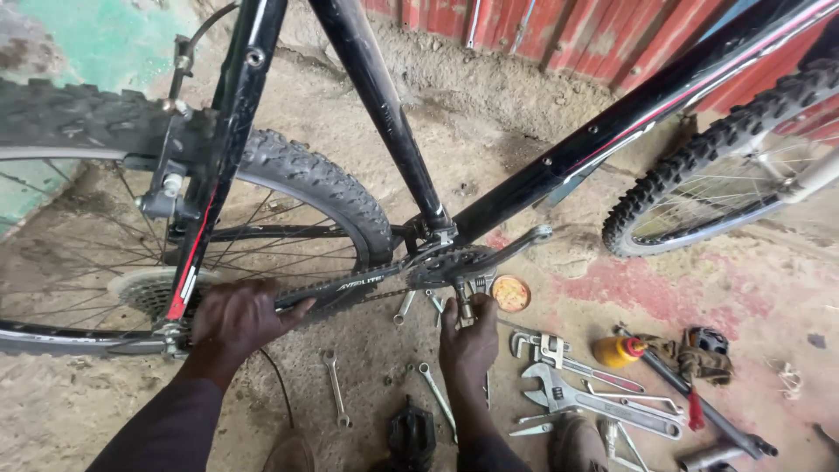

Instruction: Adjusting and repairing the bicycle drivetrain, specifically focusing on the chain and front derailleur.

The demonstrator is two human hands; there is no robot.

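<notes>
Presently, at the left of the frame, the rear wheel (52, 236) and its sprockets (144, 293) sit behind the black frame (232, 131). The left hand (240, 319) is clenched around the chainstay (336, 288), low centre-left, steadying the bike. Just right of it, at centre, the right hand (468, 336) grasps a small tool (466, 306) pressed up under the chainring (446, 265), beside the crank (511, 245). Spanners (335, 389) lie on the dirt floor (79, 411) below; further right lie an adjustable wrench (572, 398), an orange tin (511, 294) and a yellow bottle (616, 351). The front wheel (725, 192) stands at upper right.

Risks, as judged: the tool may slip off its fitting under force, driving knuckles into the chainring teeth. The bike appears held by one hand only; a hard push could tip it. Loose tools underfoot invite a stumble.
</notes>
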